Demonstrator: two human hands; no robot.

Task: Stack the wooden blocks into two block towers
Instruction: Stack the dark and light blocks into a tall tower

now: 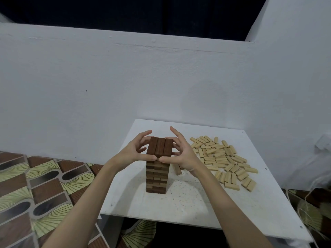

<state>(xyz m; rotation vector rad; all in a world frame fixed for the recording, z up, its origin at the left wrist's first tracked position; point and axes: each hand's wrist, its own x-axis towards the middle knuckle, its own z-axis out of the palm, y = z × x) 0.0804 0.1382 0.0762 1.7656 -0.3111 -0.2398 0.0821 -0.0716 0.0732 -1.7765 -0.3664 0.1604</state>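
A tall tower of dark brown wooden blocks point(157, 174) stands on the white table point(188, 203). Its top layer is three dark blocks point(160, 147) side by side. My left hand point(133, 152) cups the top layer from the left, thumb under its front edge and fingers curled around the side. My right hand point(180, 152) mirrors it on the right, thumb at the front, index finger raised. A loose heap of several light pale blocks point(223, 158) lies on the table to the right of the tower. One pale block point(177, 169) lies just behind my right wrist.
A white wall rises right behind the table and along its right side. Patterned brown and green floor point(35, 185) lies to the left and below. The table's front edge point(197, 224) is near me. Some string and a white bag point(322, 145) sit at the far right.
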